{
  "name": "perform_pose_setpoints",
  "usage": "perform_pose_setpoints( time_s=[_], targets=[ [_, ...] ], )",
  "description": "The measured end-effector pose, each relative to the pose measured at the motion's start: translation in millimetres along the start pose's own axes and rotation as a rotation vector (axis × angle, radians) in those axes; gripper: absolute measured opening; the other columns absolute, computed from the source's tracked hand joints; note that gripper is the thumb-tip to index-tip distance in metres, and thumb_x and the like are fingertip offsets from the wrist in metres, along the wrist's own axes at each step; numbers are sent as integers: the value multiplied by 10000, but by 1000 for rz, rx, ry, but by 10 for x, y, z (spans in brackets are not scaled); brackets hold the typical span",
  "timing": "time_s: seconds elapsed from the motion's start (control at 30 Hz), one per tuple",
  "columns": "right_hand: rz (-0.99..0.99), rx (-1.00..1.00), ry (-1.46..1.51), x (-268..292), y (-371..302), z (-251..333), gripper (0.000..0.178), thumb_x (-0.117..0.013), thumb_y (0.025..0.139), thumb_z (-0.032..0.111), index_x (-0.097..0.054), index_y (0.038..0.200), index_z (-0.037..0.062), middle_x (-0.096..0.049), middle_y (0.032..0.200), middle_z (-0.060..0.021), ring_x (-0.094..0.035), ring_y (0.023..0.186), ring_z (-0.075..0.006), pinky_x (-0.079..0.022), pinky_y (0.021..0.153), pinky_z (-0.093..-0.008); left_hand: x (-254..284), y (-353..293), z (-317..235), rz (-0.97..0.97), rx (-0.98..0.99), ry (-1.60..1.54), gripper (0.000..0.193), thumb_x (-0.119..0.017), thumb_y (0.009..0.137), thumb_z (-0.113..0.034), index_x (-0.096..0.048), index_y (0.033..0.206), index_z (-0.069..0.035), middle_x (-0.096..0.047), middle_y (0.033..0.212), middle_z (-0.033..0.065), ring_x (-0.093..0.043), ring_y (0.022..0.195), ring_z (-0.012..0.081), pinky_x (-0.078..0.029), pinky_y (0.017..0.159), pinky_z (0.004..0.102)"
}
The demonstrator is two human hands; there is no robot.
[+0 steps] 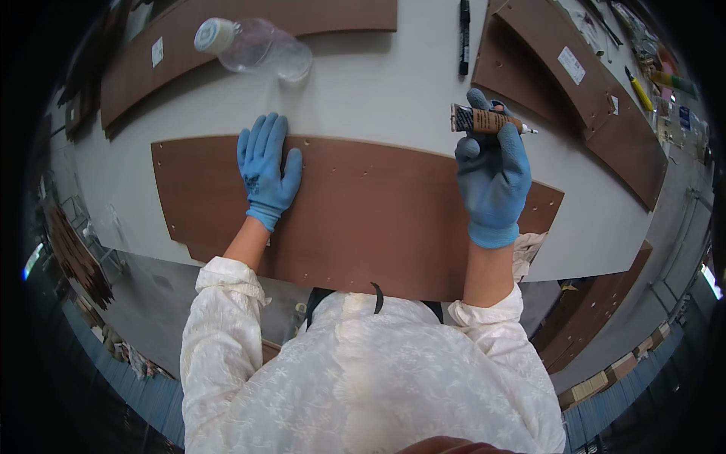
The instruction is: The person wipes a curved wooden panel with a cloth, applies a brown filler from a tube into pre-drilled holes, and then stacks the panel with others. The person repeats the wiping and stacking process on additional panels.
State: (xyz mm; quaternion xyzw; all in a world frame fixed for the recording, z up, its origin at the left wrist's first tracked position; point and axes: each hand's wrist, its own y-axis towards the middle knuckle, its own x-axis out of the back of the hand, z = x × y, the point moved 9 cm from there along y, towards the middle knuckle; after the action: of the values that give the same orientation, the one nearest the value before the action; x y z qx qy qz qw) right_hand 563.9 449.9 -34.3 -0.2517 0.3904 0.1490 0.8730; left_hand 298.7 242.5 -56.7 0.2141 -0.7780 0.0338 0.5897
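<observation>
A brown wooden panel [363, 219] with small drilled holes lies across the white table in front of me. My left hand [266, 166], in a blue work glove, rests flat on its far left part with the fingers stretched out over the far edge. Above the panel's right end, my right hand [493, 178], gloved the same way, holds a small brown and black squeeze tube [488, 121] between thumb and fingers. The tube lies sideways, its narrow white tip pointing right.
A clear plastic bottle [261, 51] with a white cap lies near a curved brown panel [340, 17] at the back left. A black marker [464, 38] lies at the back. More labelled brown panels [563, 83] overlap at right, near a yellow-handled tool [640, 89].
</observation>
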Motion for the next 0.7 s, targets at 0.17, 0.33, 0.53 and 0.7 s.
perform_pose_setpoints(
  time_s=[0.17, 0.33, 0.53, 0.7],
  targets=[
    [35, 35, -126, -29, -125, -238, 271, -531, 1085, 189, -615, 1325, 94, -540, 1490, -227, -640, 1120, -161, -546, 856, -284, 7, -5, 16, -17, -7, -1, 532, -634, 929, -283, -614, 1402, -40, -605, 1446, 164, -515, 1399, 348, -257, 1228, 519],
    [-50, 26, -52, 16, -174, -477, 244, -548, 1061, 139, -612, 1281, 57, -594, 1423, -233, -681, 1028, -181, -571, 809, -290, 10, -15, 34, -24, -5, -15, 531, -637, 926, -286, -620, 1396, -41, -607, 1443, 167, -517, 1395, 347, -260, 1227, 517],
    [320, 710, -1109, -645, -444, -274, 262, -642, 849, -31, -651, 1104, 29, -693, 1256, -221, -715, 829, -221, -588, 716, -307, -20, -12, 62, -3, 8, -11, 541, -643, 914, -289, -622, 1396, -43, -608, 1444, 166, -520, 1392, 346, -258, 1227, 513],
    [826, 890, -1355, -986, -825, -558, 330, -771, 713, -30, -655, 1005, 71, -713, 1126, -168, -693, 816, -242, -632, 641, -322, -41, -11, 73, -5, 7, 3, 550, -647, 912, -294, -619, 1401, -45, -609, 1444, 158, -519, 1394, 339, -260, 1223, 508]
  ],
)
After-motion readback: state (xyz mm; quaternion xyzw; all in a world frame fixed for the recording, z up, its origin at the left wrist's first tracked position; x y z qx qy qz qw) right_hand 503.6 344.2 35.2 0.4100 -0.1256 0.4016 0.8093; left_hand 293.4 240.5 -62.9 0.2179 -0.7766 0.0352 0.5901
